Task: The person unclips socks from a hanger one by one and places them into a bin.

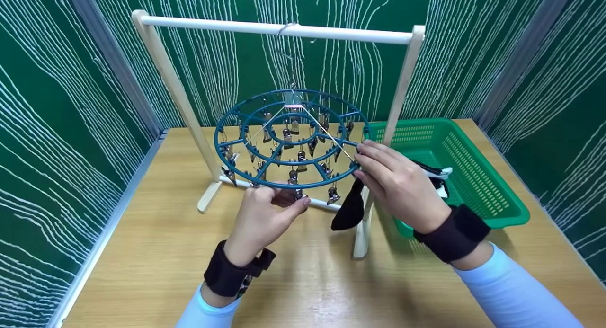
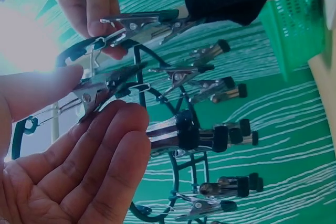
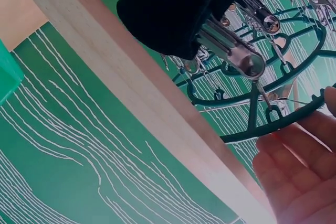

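Observation:
A round blue-green clip hanger (image 1: 312, 185) with three rings and many dangling metal clips hangs by its hook from the white rail. My left hand (image 1: 262, 219) is under its near rim, pinching one metal clip (image 2: 88, 97) between thumb and fingers, as the left wrist view shows. At the right side of the outer ring, my right hand (image 1: 402, 186) grips the rim with its fingertips. Just below that hand, a black sock (image 1: 350, 209) hangs from a clip (image 3: 231, 51) that bites its top edge.
The rack's white rail (image 1: 213, 25) rests on wooden posts (image 1: 405, 82). A green basket (image 1: 509, 217) stands right of the rack, with black-and-white fabric items (image 1: 442, 176) inside. Both stand on a wooden table (image 1: 156, 252), with green white-streaked walls around.

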A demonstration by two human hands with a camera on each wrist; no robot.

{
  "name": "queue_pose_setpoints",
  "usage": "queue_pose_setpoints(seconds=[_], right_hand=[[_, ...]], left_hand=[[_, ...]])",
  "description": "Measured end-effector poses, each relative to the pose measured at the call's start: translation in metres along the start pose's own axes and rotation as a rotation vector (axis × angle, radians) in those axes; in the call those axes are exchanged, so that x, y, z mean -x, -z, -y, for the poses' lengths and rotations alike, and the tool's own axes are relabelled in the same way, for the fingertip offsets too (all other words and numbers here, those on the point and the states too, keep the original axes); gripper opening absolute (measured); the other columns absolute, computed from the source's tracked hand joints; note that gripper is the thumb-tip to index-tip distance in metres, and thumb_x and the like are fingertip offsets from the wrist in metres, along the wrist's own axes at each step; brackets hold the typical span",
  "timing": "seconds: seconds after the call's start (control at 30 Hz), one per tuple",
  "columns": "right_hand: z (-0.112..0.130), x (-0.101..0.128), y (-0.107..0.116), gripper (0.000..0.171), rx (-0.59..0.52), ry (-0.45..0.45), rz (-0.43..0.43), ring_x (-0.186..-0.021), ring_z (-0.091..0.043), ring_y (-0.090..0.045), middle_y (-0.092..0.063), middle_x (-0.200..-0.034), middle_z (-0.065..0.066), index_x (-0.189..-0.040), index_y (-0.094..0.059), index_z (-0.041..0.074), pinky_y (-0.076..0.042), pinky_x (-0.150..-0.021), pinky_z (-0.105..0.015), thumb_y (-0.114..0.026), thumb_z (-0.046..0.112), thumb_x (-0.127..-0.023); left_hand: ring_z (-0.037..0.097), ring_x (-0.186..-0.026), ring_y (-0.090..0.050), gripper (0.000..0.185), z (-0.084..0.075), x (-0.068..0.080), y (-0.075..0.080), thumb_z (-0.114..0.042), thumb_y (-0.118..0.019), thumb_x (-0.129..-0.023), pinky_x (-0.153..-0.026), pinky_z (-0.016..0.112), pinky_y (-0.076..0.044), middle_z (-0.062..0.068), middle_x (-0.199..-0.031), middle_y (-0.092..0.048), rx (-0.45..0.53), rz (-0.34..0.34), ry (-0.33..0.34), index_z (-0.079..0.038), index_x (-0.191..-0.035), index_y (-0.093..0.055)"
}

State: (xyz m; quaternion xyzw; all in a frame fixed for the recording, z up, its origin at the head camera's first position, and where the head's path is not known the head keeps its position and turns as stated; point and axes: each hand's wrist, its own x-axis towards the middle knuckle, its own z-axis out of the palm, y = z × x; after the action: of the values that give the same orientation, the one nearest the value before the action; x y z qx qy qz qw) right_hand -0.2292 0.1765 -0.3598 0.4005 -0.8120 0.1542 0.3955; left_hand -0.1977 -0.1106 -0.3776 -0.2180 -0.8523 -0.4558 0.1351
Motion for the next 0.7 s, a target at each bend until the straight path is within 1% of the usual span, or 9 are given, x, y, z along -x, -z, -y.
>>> queue_pose_setpoints(seconds=[0.07,0.17,0.3,0.4,0.5,0.53,0.6,0.63,0.7], right_hand=[[0.000,0.000,-0.001,0.029,0.000,0.014,-0.002,-0.121,-0.044,-0.074,-0.077,-0.124,-0.027,-0.122,-0.075,-0.008,-0.062,-0.101,-0.057,-0.082,0.001,-0.094],[0.000,-0.001,-0.003,0.023,-0.011,0.024,-0.005,-0.120,-0.043,-0.075,-0.078,-0.121,-0.028,-0.119,-0.075,-0.007,-0.062,-0.101,-0.056,-0.077,0.008,-0.101],[0.003,-0.001,-0.002,0.026,-0.031,0.019,-0.006,-0.118,-0.042,-0.076,-0.079,-0.120,-0.027,-0.119,-0.076,-0.007,-0.062,-0.102,-0.055,-0.068,0.016,-0.109],[0.005,-0.002,-0.002,0.028,-0.036,0.017,-0.018,-0.117,-0.042,-0.076,-0.079,-0.119,-0.026,-0.118,-0.077,-0.006,-0.062,-0.102,-0.055,-0.067,0.018,-0.110],[0.007,-0.003,-0.002,0.029,-0.037,0.016,-0.036,-0.115,-0.041,-0.077,-0.080,-0.118,-0.025,-0.116,-0.077,-0.006,-0.063,-0.102,-0.055,-0.066,0.020,-0.111],[0.008,-0.003,-0.002,0.029,-0.037,0.014,-0.041,-0.115,-0.041,-0.077,-0.080,-0.117,-0.025,-0.116,-0.078,-0.006,-0.063,-0.101,-0.055,-0.066,0.020,-0.111],[0.009,-0.003,-0.003,0.032,-0.038,0.010,-0.055,-0.113,-0.041,-0.077,-0.080,-0.116,-0.024,-0.115,-0.078,-0.006,-0.063,-0.100,-0.055,-0.064,0.022,-0.112],[0.009,-0.003,-0.003,0.033,-0.042,0.007,-0.065,-0.112,-0.041,-0.077,-0.080,-0.115,-0.024,-0.114,-0.078,-0.006,-0.063,-0.099,-0.056,-0.063,0.023,-0.112],[0.010,-0.004,-0.004,0.036,-0.049,0.002,-0.087,-0.110,-0.041,-0.078,-0.080,-0.114,-0.024,-0.114,-0.078,-0.006,-0.064,-0.097,-0.057,-0.060,0.025,-0.113]], left_hand=[[0.018,-0.083,-0.080,0.015,-0.001,0.001,0.001,-0.022,-0.084,-0.098,-0.085,0.038,-0.066,0.004,-0.089,-0.084,-0.018,0.002,-0.007,-0.008,-0.097,-0.084],[0.020,-0.082,-0.080,0.016,-0.004,0.002,0.004,-0.022,-0.084,-0.097,-0.086,0.041,-0.065,0.005,-0.088,-0.084,-0.076,-0.020,-0.021,-0.006,-0.095,-0.083],[0.024,-0.084,-0.080,0.019,-0.007,0.006,0.011,-0.022,-0.084,-0.097,-0.087,0.044,-0.064,0.009,-0.090,-0.083,-0.173,-0.055,-0.034,-0.003,-0.095,-0.082],[0.024,-0.085,-0.080,0.020,-0.008,0.008,0.017,-0.022,-0.085,-0.097,-0.086,0.043,-0.065,0.010,-0.092,-0.083,-0.200,-0.062,-0.039,-0.002,-0.096,-0.082],[0.024,-0.086,-0.080,0.022,-0.009,0.010,0.023,-0.025,-0.085,-0.097,-0.084,0.042,-0.067,0.009,-0.094,-0.083,-0.209,-0.067,-0.019,-0.003,-0.097,-0.081],[0.024,-0.086,-0.080,0.023,-0.010,0.011,0.025,-0.026,-0.085,-0.097,-0.084,0.042,-0.067,0.010,-0.095,-0.083,-0.222,-0.078,-0.012,-0.003,-0.097,-0.081],[0.024,-0.086,-0.079,0.026,-0.011,0.013,0.029,-0.028,-0.086,-0.095,-0.083,0.043,-0.067,0.010,-0.095,-0.083,-0.267,-0.111,-0.019,-0.003,-0.097,-0.080],[0.024,-0.085,-0.079,0.029,-0.012,0.015,0.031,-0.030,-0.087,-0.094,-0.081,0.043,-0.067,0.010,-0.093,-0.083,-0.305,-0.140,-0.035,-0.003,-0.096,-0.079],[0.025,-0.079,-0.078,0.032,-0.012,0.018,0.034,-0.033,-0.089,-0.092,-0.075,0.042,-0.066,0.010,-0.088,-0.081,-0.381,-0.217,-0.093,-0.003,-0.092,-0.078]])
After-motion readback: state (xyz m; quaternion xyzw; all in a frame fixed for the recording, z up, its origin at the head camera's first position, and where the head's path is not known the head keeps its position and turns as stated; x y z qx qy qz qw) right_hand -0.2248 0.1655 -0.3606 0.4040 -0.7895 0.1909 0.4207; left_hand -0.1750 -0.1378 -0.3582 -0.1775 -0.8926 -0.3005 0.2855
